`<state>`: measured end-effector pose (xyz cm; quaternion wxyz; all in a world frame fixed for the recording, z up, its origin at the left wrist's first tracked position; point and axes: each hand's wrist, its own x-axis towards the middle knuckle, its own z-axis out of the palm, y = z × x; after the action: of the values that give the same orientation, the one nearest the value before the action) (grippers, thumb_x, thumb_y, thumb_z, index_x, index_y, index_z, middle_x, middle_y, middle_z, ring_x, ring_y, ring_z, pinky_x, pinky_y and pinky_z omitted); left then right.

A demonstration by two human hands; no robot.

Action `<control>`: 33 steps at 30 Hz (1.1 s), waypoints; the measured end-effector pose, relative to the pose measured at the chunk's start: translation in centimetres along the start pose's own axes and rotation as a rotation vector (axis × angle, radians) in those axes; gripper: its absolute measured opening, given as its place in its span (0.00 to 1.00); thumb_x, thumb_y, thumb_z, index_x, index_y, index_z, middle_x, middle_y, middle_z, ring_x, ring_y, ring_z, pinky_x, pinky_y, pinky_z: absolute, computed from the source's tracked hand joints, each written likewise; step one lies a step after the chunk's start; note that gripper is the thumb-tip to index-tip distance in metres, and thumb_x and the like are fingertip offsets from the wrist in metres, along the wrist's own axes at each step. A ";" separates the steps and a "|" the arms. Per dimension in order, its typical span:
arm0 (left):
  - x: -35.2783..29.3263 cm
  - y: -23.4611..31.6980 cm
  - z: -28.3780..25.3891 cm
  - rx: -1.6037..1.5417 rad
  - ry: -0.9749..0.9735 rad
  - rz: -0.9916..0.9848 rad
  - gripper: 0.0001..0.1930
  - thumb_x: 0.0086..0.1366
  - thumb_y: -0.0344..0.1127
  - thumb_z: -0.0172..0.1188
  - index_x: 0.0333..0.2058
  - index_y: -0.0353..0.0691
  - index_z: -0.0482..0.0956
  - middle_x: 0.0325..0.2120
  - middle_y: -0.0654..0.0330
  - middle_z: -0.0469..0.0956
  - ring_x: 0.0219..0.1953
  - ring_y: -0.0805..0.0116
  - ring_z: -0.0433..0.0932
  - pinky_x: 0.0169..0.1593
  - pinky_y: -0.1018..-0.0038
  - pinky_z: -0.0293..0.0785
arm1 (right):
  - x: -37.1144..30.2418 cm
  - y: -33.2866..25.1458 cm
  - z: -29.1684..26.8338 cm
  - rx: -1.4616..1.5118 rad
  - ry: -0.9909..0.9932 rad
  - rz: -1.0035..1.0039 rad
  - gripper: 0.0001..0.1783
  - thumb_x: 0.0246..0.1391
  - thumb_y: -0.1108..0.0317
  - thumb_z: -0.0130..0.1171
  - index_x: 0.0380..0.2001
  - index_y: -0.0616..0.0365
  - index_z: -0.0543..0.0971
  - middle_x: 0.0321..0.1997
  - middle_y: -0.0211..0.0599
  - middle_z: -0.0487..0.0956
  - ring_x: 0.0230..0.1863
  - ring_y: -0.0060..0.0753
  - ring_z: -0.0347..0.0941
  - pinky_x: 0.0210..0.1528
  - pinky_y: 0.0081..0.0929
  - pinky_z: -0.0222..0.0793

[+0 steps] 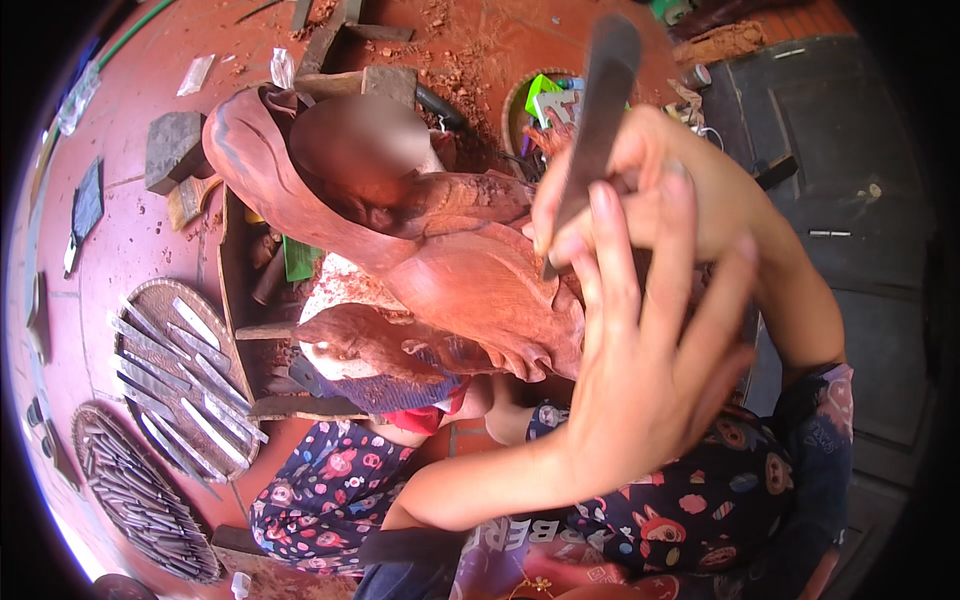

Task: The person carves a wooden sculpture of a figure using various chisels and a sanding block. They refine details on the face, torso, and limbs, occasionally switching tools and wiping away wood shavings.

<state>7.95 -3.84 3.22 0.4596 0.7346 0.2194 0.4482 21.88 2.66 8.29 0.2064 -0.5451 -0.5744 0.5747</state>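
Observation:
A reddish-brown wood carving of a draped figure [470,270] lies across the middle of the view. My right hand [665,190] reaches in from the right, its fingers closed round a dark, flat carving chisel [597,110]. The chisel slants, broad end up, narrow end down against the carved folds. My left hand [640,340] comes from below, over the carving's near right part. Its fingers are stretched and spread, and one fingertip appears to touch the chisel close to the wood. That contact is partly hidden by the fingers.
At the left, a round woven tray [150,300] holds several flat blades; a second tray [105,470] holds many thin tools. A wooden block [175,150] and a brush [187,204] lie nearby. Wooden supports surround the carving. Chips litter the red tiled floor [470,40]. A dark panel [850,190] lies right.

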 end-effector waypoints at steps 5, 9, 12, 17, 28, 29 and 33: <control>0.0 0.1 0.3 0.022 0.025 -0.001 0.39 0.57 0.40 0.67 0.66 0.41 0.63 0.70 0.29 0.39 0.67 0.13 0.38 0.60 0.27 0.51 | -0.4 1.5 0.2 0.002 0.100 -0.042 0.07 0.51 0.74 0.66 0.33 0.66 0.83 0.33 0.38 0.83 0.33 0.26 0.79 0.35 0.22 0.76; 0.4 -0.4 0.8 0.031 0.067 0.020 0.39 0.56 0.39 0.68 0.66 0.42 0.64 0.70 0.28 0.39 0.67 0.13 0.38 0.60 0.26 0.51 | -0.2 1.5 -0.3 -0.156 0.108 -0.070 0.07 0.51 0.74 0.66 0.32 0.67 0.83 0.33 0.38 0.83 0.33 0.27 0.79 0.35 0.23 0.76; 0.0 0.1 0.5 0.042 0.045 0.010 0.39 0.57 0.39 0.68 0.66 0.43 0.64 0.69 0.27 0.38 0.67 0.13 0.38 0.60 0.27 0.51 | 0.1 0.8 -0.6 -0.096 0.020 0.019 0.06 0.51 0.74 0.66 0.32 0.67 0.83 0.33 0.38 0.83 0.33 0.26 0.79 0.35 0.23 0.76; 0.4 -0.5 0.7 0.028 0.057 -0.003 0.40 0.55 0.39 0.69 0.66 0.44 0.64 0.69 0.26 0.37 0.67 0.13 0.37 0.61 0.27 0.48 | 0.2 0.2 -0.1 -0.119 0.023 -0.032 0.06 0.51 0.75 0.65 0.32 0.67 0.83 0.31 0.37 0.83 0.31 0.26 0.79 0.34 0.22 0.76; -0.1 0.3 0.0 -0.012 0.035 -0.033 0.41 0.56 0.38 0.70 0.67 0.41 0.62 0.69 0.25 0.37 0.68 0.13 0.37 0.63 0.31 0.48 | 0.2 0.9 -0.9 -0.250 -0.026 -0.011 0.06 0.51 0.75 0.66 0.31 0.68 0.83 0.29 0.39 0.82 0.30 0.27 0.79 0.31 0.23 0.75; 0.1 0.1 0.2 -0.018 0.045 -0.035 0.41 0.56 0.38 0.69 0.67 0.41 0.62 0.69 0.25 0.37 0.68 0.13 0.37 0.63 0.31 0.48 | 0.5 0.5 -1.0 -0.247 -0.008 0.045 0.06 0.51 0.75 0.66 0.31 0.68 0.83 0.29 0.39 0.83 0.30 0.27 0.80 0.31 0.23 0.75; 0.2 0.3 0.2 -0.007 0.046 -0.029 0.41 0.56 0.37 0.69 0.68 0.41 0.61 0.69 0.25 0.36 0.68 0.14 0.36 0.63 0.30 0.46 | 0.2 1.9 -1.1 -0.340 -0.017 -0.075 0.06 0.51 0.75 0.66 0.30 0.68 0.83 0.27 0.38 0.82 0.27 0.27 0.79 0.29 0.23 0.75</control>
<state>8.15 -3.92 3.53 0.4634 0.7193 0.2391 0.4590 23.54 2.80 6.79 0.1276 -0.5456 -0.6851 0.4656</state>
